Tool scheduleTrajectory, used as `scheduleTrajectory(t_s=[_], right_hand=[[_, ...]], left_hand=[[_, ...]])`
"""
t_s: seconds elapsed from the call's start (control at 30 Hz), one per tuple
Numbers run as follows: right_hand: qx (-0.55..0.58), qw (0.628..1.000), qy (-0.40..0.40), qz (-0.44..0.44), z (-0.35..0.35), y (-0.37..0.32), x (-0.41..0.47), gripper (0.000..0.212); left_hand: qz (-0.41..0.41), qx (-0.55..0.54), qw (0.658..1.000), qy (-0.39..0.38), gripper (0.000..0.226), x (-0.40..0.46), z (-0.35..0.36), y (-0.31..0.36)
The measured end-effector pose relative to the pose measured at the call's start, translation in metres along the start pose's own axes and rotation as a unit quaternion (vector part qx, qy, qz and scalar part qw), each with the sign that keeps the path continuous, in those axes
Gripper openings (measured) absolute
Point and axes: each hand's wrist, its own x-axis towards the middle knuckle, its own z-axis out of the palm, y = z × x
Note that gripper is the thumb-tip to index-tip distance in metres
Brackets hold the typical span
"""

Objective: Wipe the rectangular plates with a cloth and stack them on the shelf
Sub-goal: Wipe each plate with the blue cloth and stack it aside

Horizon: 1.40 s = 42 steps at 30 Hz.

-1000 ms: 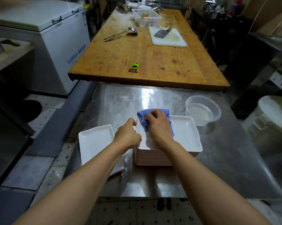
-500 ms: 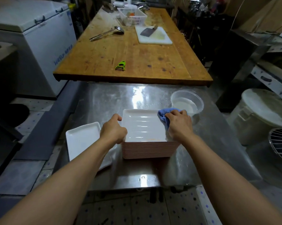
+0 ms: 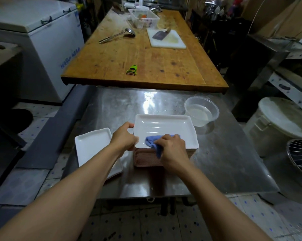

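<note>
A tall stack of rectangular plates [image 3: 164,127], white on top with pinkish edges, stands on the steel table [image 3: 225,153]. My right hand [image 3: 171,146] grips a blue cloth [image 3: 153,140] and presses it on the near edge of the top plate. My left hand [image 3: 124,138] holds the left rim of that same plate, fingers curled over its edge. Another white rectangular plate [image 3: 92,146] lies flat on the table to the left of the stack, partly under my left forearm.
A clear plastic tub of water [image 3: 201,111] sits right of the stack. Behind is a wooden table [image 3: 146,63] with a green peeler [image 3: 132,69], ladle [image 3: 117,36], cutting board with cleaver [image 3: 166,39] and basket [image 3: 144,19]. A white freezer [image 3: 42,40] stands left, a white bucket [image 3: 277,126] right.
My right hand swept the cloth from the plate's far left to its right edge, then to the near edge. My left hand stayed on the left rim.
</note>
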Motion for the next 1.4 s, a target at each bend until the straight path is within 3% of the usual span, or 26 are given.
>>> scheduleTrajectory(t_s=[0.2,0.43,0.6,0.77,1.0,1.2,1.4], right_hand=[[0.052,0.998,-0.032,-0.034,0.012,-0.034,0.017,0.026],[-0.012,0.998,-0.055,0.008,0.012,-0.027,0.055,0.051],[-0.012,0.998,-0.067,0.004,0.009,-0.025,0.06,0.062],[0.086,0.993,-0.081,0.017,0.007,-0.024,0.047,0.059],[0.162,0.979,-0.103,0.065,0.001,-0.021,0.046,0.059],[0.116,0.989,-0.078,0.049,0.007,-0.023,0.042,0.055],[-0.066,0.996,-0.027,0.054,0.009,-0.004,0.055,0.061]], left_hand=[[0.003,-0.036,0.999,-0.029,0.043,0.002,-0.009,-0.003],[0.026,0.093,0.995,0.002,0.061,-0.001,-0.002,0.0],[0.021,0.084,0.995,0.05,0.041,0.004,-0.002,0.005],[0.031,0.091,0.991,0.091,0.024,0.015,0.0,0.005],[0.029,0.105,0.99,0.088,0.037,0.016,0.006,0.005],[0.037,0.162,0.982,0.084,0.034,0.019,0.005,0.004],[0.046,0.193,0.976,0.09,0.028,0.021,0.006,0.006]])
